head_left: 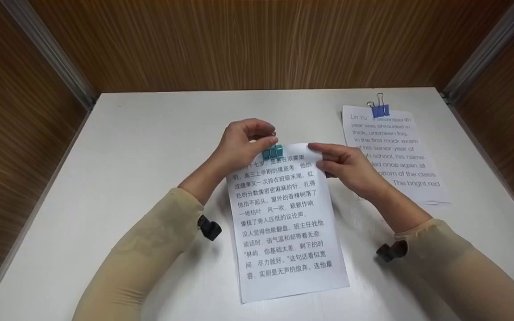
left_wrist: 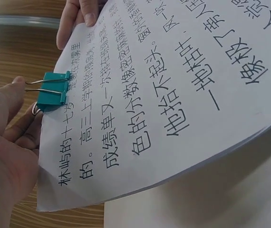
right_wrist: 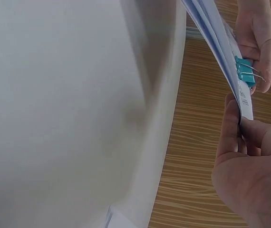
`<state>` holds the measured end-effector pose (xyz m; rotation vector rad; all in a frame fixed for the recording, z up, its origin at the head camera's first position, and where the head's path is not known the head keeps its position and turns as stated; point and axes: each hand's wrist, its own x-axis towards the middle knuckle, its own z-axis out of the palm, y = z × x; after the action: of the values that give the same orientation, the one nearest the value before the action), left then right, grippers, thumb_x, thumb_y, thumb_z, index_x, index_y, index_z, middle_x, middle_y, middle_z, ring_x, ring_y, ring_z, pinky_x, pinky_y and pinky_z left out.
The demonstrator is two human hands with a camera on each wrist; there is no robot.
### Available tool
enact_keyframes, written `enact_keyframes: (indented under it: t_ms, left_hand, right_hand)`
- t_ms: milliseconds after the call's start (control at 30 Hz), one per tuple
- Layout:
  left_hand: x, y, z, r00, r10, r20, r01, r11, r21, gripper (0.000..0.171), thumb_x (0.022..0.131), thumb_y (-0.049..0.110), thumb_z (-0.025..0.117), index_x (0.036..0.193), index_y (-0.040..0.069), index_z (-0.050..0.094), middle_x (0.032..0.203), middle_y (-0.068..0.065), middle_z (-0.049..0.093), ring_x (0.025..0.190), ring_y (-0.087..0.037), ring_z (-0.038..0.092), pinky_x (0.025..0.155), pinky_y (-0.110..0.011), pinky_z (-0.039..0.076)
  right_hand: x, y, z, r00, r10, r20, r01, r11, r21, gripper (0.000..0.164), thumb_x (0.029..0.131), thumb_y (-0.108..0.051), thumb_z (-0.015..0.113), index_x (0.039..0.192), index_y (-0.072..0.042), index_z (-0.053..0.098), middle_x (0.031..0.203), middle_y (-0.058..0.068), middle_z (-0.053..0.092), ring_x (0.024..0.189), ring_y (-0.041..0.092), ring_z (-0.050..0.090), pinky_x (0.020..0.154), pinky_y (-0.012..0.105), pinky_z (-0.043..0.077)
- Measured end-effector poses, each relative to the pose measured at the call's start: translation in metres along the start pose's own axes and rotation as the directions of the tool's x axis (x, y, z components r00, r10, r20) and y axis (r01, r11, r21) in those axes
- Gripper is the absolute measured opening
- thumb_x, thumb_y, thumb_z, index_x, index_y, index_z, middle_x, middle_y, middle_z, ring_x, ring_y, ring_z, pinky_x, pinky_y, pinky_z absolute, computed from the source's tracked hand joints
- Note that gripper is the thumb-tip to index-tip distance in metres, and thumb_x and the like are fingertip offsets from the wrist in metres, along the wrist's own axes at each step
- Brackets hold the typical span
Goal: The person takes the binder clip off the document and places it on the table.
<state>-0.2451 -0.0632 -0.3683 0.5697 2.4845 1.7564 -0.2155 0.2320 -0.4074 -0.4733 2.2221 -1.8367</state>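
A small stack of printed sheets [head_left: 286, 249] is held with its top edge raised. A teal binder clip [head_left: 273, 153] sits over that top edge, left of its middle. My left hand [head_left: 242, 141] holds the clip by its wire handles, thumb in front and fingers behind, as the left wrist view shows around the clip [left_wrist: 52, 92]. At the stack's upper right corner, my right hand [head_left: 350, 168] pinches the sheets between thumb and fingers. Several layered page edges [right_wrist: 211, 38] show in the right wrist view.
A second stack of pages [head_left: 400, 156] with English print lies on the white table [head_left: 172, 116] at the right, topped by a blue binder clip [head_left: 380, 110]. My right forearm partly covers it. Wood-grain panels [head_left: 257, 44] border the table at the back and sides.
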Motion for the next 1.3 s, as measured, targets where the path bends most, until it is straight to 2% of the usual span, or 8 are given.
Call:
enact_keyframes:
  t_ms: [233, 400, 500, 700, 900, 1133, 1300]
  left_hand:
    - [-0.003, -0.002, -0.005, 0.997, 0.030, -0.069, -0.035, 0.997, -0.065, 0.027, 0.100, 0.013, 0.077, 0.125, 0.008, 0.071, 0.118, -0.003, 0.078, 0.110, -0.013, 0.072, 0.102, -0.027, 0.055]
    - [-0.007, -0.002, -0.014, 0.993, 0.007, -0.114, -0.018, 0.995, -0.094, 0.026, 0.100, 0.013, 0.077, 0.125, 0.008, 0.071, 0.117, -0.001, 0.077, 0.110, -0.013, 0.072, 0.102, -0.026, 0.055]
    - [-0.009, -0.005, -0.025, 0.987, -0.020, -0.162, 0.002, 0.994, -0.109, 0.025, 0.100, 0.014, 0.077, 0.124, 0.008, 0.071, 0.117, -0.002, 0.076, 0.111, -0.014, 0.072, 0.102, -0.026, 0.055]
    - [-0.018, -0.019, -0.066, 0.967, -0.087, -0.238, 0.068, 0.994, -0.088, 0.025, 0.101, 0.016, 0.076, 0.124, 0.010, 0.071, 0.120, -0.004, 0.074, 0.113, -0.017, 0.070, 0.103, -0.027, 0.055]
    - [-0.044, -0.049, -0.120, 0.950, -0.178, -0.255, 0.171, 0.984, -0.049, 0.032, 0.101, 0.020, 0.076, 0.130, 0.009, 0.067, 0.128, -0.009, 0.072, 0.119, -0.016, 0.068, 0.104, -0.025, 0.053]
    - [-0.077, -0.082, -0.175, 0.913, -0.285, -0.290, 0.294, 0.956, -0.015, 0.041, 0.102, 0.025, 0.075, 0.135, 0.006, 0.063, 0.132, -0.012, 0.072, 0.117, -0.010, 0.069, 0.098, -0.017, 0.053]
    - [-0.095, -0.105, -0.205, 0.886, -0.326, -0.331, 0.339, 0.940, -0.017, 0.044, 0.101, 0.026, 0.076, 0.137, 0.004, 0.062, 0.129, -0.008, 0.075, 0.110, -0.004, 0.070, 0.096, -0.012, 0.051]
  right_hand:
    - [0.001, -0.002, 0.001, 1.000, 0.001, 0.003, -0.001, 1.000, 0.006, 0.049, 0.103, 0.005, 0.062, 0.151, -0.003, 0.058, 0.133, 0.022, 0.070, 0.110, 0.025, 0.075, 0.092, 0.035, 0.062]
    - [0.003, -0.003, 0.005, 1.000, -0.008, 0.015, 0.008, 1.000, -0.012, 0.049, 0.103, 0.005, 0.062, 0.151, -0.004, 0.059, 0.132, 0.022, 0.071, 0.110, 0.026, 0.075, 0.092, 0.036, 0.062]
    - [0.003, -0.001, 0.005, 1.000, 0.007, 0.020, -0.007, 1.000, -0.026, 0.049, 0.103, 0.006, 0.062, 0.150, -0.005, 0.060, 0.131, 0.021, 0.072, 0.109, 0.025, 0.076, 0.091, 0.036, 0.063]
    - [-0.001, 0.004, -0.001, 0.999, 0.040, -0.006, -0.040, 0.998, -0.041, 0.049, 0.103, 0.005, 0.062, 0.151, -0.007, 0.060, 0.131, 0.019, 0.072, 0.110, 0.024, 0.075, 0.092, 0.035, 0.062]
    - [-0.004, 0.005, -0.011, 0.997, 0.067, -0.026, -0.068, 0.997, -0.045, 0.050, 0.104, 0.003, 0.062, 0.153, -0.008, 0.058, 0.132, 0.018, 0.072, 0.110, 0.025, 0.075, 0.093, 0.035, 0.062]
    - [-0.005, 0.008, -0.017, 0.996, 0.083, -0.041, -0.084, 0.996, -0.023, 0.051, 0.103, 0.004, 0.062, 0.153, -0.007, 0.057, 0.134, 0.020, 0.070, 0.110, 0.024, 0.075, 0.093, 0.034, 0.061]
    - [-0.004, 0.009, -0.017, 0.996, 0.083, -0.044, -0.084, 0.996, -0.016, 0.052, 0.103, 0.005, 0.061, 0.153, -0.007, 0.057, 0.135, 0.020, 0.070, 0.111, 0.024, 0.075, 0.094, 0.035, 0.061]
